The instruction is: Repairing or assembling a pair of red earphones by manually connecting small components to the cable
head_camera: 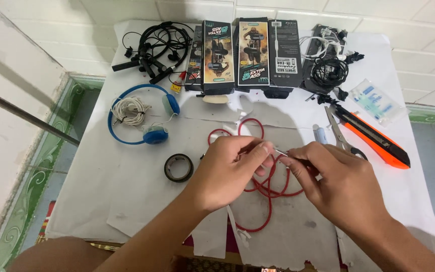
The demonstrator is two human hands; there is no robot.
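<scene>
Pinching with closed fingers, a thin end of the red cable (pixel 268 186) is held by the left hand (pixel 227 171) and the right hand (pixel 338 186), just right of the black tape roll (pixel 178 167).

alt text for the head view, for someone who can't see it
Two bare hands, left hand and right hand, pinch a thin end of a red cable over a white-covered table. Around them lie blue headphones, a tape roll, scissors and boxed earphones.

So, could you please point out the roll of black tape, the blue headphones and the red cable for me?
roll of black tape (pixel 178 167), head view, on its ring wall.
blue headphones (pixel 155 135), head view, on the nearer ear cup.
red cable (pixel 269 206), head view, on the lower loop.
</scene>
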